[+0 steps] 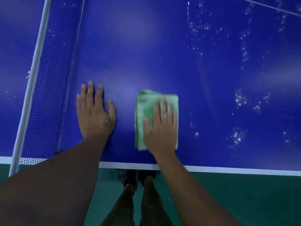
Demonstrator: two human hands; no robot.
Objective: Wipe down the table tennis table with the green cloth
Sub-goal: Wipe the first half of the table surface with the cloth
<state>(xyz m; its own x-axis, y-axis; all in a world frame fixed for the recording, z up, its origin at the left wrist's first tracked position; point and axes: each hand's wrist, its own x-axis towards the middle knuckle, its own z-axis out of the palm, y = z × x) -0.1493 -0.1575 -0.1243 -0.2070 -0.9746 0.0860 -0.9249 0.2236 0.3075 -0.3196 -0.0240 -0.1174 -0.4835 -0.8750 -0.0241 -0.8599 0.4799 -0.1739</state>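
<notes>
Blue worktop [162, 54]: folded green cloth [143, 111] near front edge, right hand [161, 128] flat on it, fingers straight. Left hand [95, 113] flat on bare surface beside net [45, 95]. Droplets [241, 98] at right.

The right hand [161, 126] is covering the right half of the green cloth [143, 111] and is looking slightly blurred. The tabletop [146, 46] is running past the top and side edges, its near rim hiding the toes of the shoes [128, 178].

The left hand [95, 115] lies flat, palm down, fingers [90, 97] straight (thumb held apart); the right hand [160, 126] is flat too, fingers straight and close together.
</notes>
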